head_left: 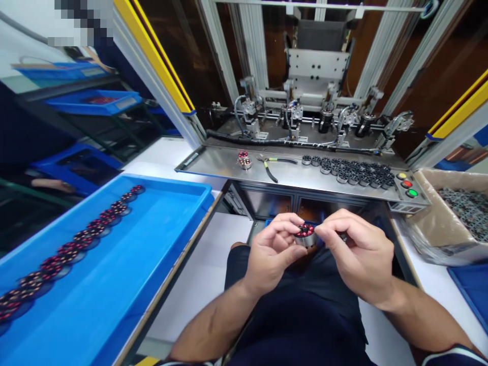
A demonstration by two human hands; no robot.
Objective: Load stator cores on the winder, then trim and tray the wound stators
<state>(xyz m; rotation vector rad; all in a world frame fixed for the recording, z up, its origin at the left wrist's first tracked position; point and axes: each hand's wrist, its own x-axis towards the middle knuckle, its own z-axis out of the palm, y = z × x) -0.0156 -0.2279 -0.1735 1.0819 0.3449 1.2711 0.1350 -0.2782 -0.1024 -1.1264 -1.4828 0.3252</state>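
Note:
Over my lap, my left hand point(275, 250) grips a small round motor stator point(305, 235) between thumb and fingers. Its rim is silvery, and red windings with black parts face up. Close against its right side is my right hand point(356, 251), thumb and forefinger pinched together. Whatever that pinch holds, perhaps a wire end, is too small to make out. Beyond the hands, on the metal ledge point(221, 163), lie two wound stators point(244, 161) and side cutters point(272, 163) with black and yellow-green handles.
Several black-topped cores point(354, 172) crowd the ledge's right part, near a button box point(410, 190). A machine with clamps point(293, 122) stands behind. At left, a blue tray point(125, 254) holds a row of wound stators point(76, 244). A carton point(434, 218) of grey parts is at right.

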